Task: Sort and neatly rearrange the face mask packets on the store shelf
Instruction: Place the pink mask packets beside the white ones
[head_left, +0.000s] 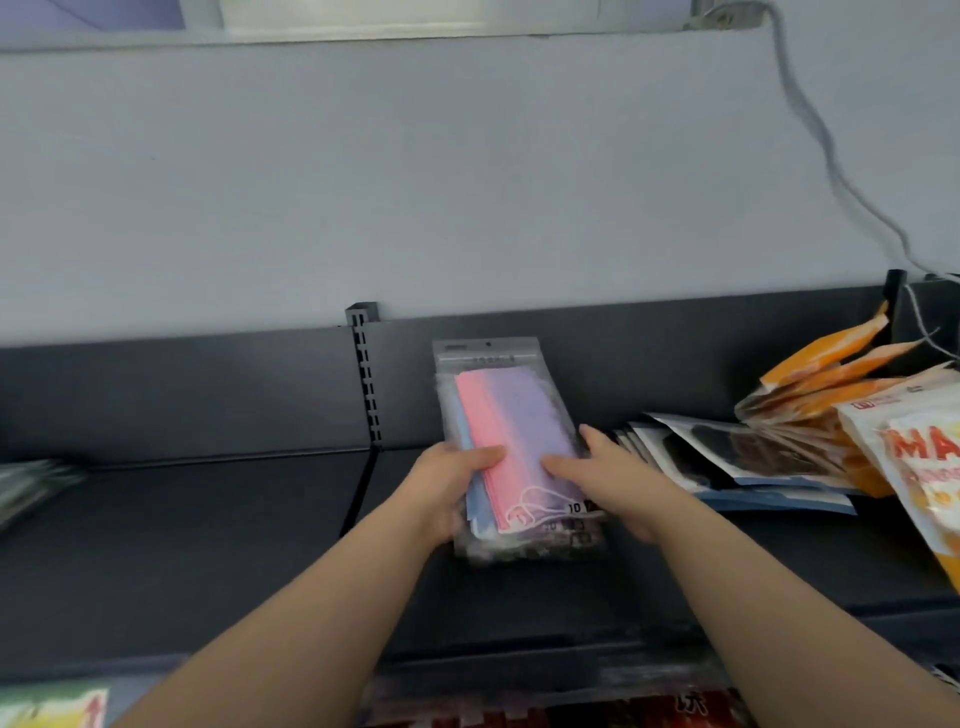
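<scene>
Above shelf (208, 519), left hand (452, 486) and right hand (610, 480) grip packet (519, 410).

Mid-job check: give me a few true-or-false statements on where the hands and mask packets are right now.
1. The left hand and right hand both hold the pastel-mask packets. True.
2. The black-mask packets lie left of the held ones. False: they lie to their right.
3. The orange packets sit at the far right of the shelf. True.
4. The held packets show green masks. False: pink, purple and blue.
</scene>
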